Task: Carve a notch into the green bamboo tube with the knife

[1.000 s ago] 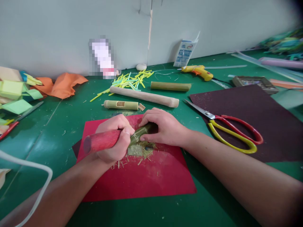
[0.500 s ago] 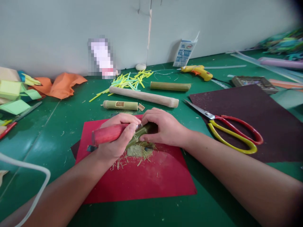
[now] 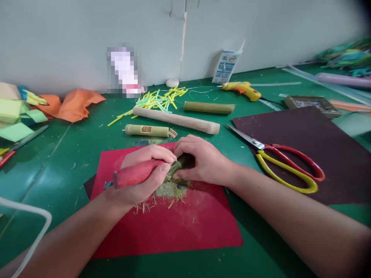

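My left hand (image 3: 147, 170) is closed around a carving tool with a thick red wooden handle (image 3: 136, 173). Its metal end is mostly hidden by my fingers and meets a green bamboo piece (image 3: 173, 170). My right hand (image 3: 203, 160) grips the dark far end of that bamboo, thumb on the near side, fingers over the top. Beneath both hands lies a red sheet (image 3: 185, 231). Thin bamboo shavings (image 3: 178, 193) are scattered on it around a greyish patch. Just beyond the sheet rests a pale bamboo tube (image 3: 159, 131) with a rectangular opening cut in it.
A wooden stick (image 3: 176, 119) and another bamboo tube (image 3: 208, 107) lie farther back. Large scissors (image 3: 278, 164) rest on a dark sheet (image 3: 342, 162) at right. Beyond are a yellow glue gun (image 3: 245, 90) and yellow strips (image 3: 156, 101). Folded papers (image 3: 17, 116) sit at left; a white cord (image 3: 31, 208) crosses lower left.
Both hands have shifted slightly right and down in the picture. The red handle lies further along the bamboo, so less of the bamboo shows between my hands. The view has moved a little.
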The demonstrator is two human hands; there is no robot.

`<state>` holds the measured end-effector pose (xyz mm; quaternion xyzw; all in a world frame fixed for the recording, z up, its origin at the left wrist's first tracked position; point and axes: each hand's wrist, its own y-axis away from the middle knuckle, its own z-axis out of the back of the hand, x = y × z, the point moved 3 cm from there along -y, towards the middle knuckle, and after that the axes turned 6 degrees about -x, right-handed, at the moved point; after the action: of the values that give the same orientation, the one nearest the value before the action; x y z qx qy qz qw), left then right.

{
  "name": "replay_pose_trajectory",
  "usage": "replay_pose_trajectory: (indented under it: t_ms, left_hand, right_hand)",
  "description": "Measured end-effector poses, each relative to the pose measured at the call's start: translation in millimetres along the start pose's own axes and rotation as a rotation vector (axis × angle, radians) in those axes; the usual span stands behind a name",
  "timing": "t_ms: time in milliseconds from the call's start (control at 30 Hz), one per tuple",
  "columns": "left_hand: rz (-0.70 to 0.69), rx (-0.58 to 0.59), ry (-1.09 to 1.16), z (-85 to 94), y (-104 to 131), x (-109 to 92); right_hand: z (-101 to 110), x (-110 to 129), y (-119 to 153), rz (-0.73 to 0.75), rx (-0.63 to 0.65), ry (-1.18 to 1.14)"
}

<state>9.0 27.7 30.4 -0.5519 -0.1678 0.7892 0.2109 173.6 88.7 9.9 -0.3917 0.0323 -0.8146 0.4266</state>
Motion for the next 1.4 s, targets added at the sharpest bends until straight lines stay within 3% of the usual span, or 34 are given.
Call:
replay_pose_trajectory:
  t_ms: [467,867,1400]
  left_hand:
    - [-0.126,-0.015,-0.039,-2.4,3.1,0.4]
    - [-0.145,0.039,-0.007,-5.4,2.3,-1.1]
    - [-0.189,-0.140,0.012,-1.6,8.6,-0.4]
  right_hand:
    - [-1.5,-1.4,1.1,0.000,-0.002,-0.010]
    - [-0.3,1.1,-1.0,0.016,0.004,-0.006]
    - [1.3,3.1,-0.1,-0.028,0.012,0.011]
